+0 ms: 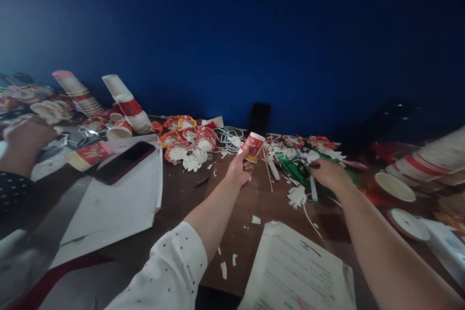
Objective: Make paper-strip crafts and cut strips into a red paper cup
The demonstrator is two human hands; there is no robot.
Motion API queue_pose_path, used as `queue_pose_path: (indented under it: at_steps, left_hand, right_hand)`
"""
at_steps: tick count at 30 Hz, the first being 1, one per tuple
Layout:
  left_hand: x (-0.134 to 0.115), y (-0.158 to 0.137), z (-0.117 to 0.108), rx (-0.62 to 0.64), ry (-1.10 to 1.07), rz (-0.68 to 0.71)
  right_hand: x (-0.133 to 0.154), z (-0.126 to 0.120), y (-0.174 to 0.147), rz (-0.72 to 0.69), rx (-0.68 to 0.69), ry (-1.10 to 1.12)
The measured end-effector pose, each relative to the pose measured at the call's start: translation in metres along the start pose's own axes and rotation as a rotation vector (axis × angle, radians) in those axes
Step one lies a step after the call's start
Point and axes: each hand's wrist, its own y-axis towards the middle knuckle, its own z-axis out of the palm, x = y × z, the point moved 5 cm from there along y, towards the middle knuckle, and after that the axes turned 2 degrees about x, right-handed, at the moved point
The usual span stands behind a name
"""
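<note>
My left hand (pixel 240 170) is closed around a small red and yellow paper cup (pixel 255 144), held upright over the middle of the table. To the right, my right hand (pixel 331 175) reaches into a cluttered pile, its fingers closed at the dark handles of what look like scissors (pixel 313 167). Beneath that hand lie green material (pixel 290 167) and a white stick with a green end (pixel 314 189). A thin wooden stick (pixel 268 172) and a white tube (pixel 273 170) lie between my hands. Cut white paper pieces (pixel 297 196) are strewn about.
A printed paper (pixel 300 271) lies in front. Left are a phone (pixel 125 161) on white sheets (pixel 109 208), leaning cup stacks (pixel 131 109) and another person's hand (pixel 29 138). Red paper-cup cutouts (pixel 189 140) sit behind. More stacked cups (pixel 428 160) lie right, below the blue wall (pixel 225 34).
</note>
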Motion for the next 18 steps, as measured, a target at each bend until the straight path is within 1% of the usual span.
queue_pose_path:
  at_steps: [3,5,7,9,12,14,16,18]
  left_hand:
    - [-0.001,-0.001,0.001,0.011,-0.032,0.003]
    - [-0.003,-0.001,0.001,0.0,-0.064,0.002]
    - [-0.003,-0.001,0.001,-0.002,-0.091,-0.018]
    - [-0.003,-0.001,0.0,-0.011,-0.108,-0.037]
    - [-0.004,0.001,-0.001,-0.031,-0.125,-0.035]
    - [-0.005,0.002,-0.002,-0.055,-0.136,-0.018]
    - [-0.006,0.002,-0.003,-0.086,-0.143,0.004]
    - [-0.008,0.003,-0.005,-0.107,-0.142,0.03]
  right_hand:
    - [0.008,0.013,-0.002,0.0,-0.045,-0.043]
    - [0.016,0.02,-0.001,-0.047,-0.058,-0.069]
    - [0.022,0.023,0.001,-0.096,-0.077,-0.085]
    - [0.026,0.02,0.002,-0.117,-0.138,-0.069]
    - [0.034,0.007,-0.007,-0.126,-0.305,0.042]
    - [0.046,-0.004,-0.018,-0.144,-0.409,0.141]
    - [0.066,-0.017,-0.032,-0.244,-0.544,0.199]
    - [0.089,-0.026,-0.047,-0.399,-0.679,0.233]
